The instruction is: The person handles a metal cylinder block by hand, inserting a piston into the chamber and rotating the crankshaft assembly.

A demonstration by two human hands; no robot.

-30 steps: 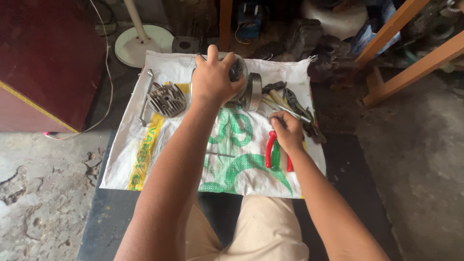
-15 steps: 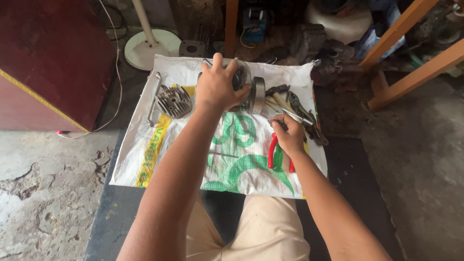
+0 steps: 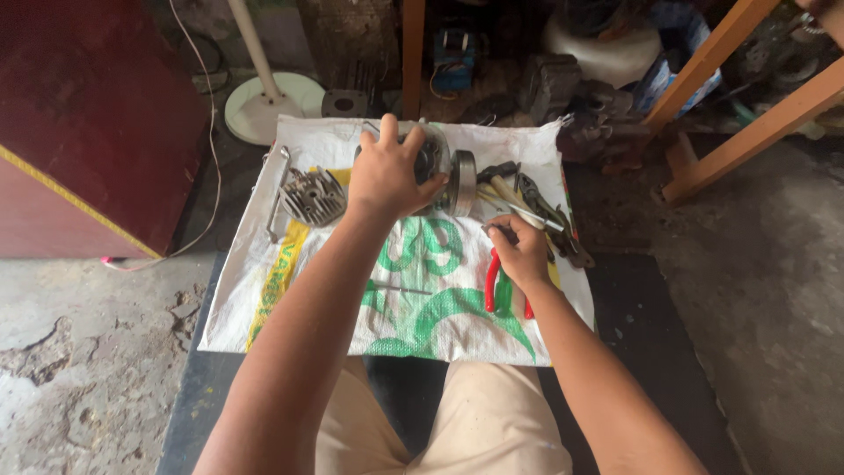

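Observation:
My left hand [image 3: 389, 173] rests spread over a round metal engine part [image 3: 437, 163] at the far middle of a white woven sack [image 3: 264, 290] with green print. A second round metal ring [image 3: 463, 182] stands on edge just right of it. My right hand [image 3: 520, 251] is closed around red-handled pliers [image 3: 492, 286] lying on the sack's right side. Above that hand lies a heap of hand tools [image 3: 536, 204]. A finned metal cylinder head [image 3: 312, 197] sits to the left of my left hand.
A long wrench [image 3: 276, 192] lies along the sack's left edge. A dark red cabinet [image 3: 88, 114] stands at the left, a white fan base [image 3: 264, 104] behind the sack, wooden beams [image 3: 747, 97] and clutter at the far right. Cracked concrete floor [image 3: 79, 352] surrounds the dark mat.
My left hand has stayed on the round engine part. My right hand has settled onto the red-handled pliers. The camera view shifted slightly.

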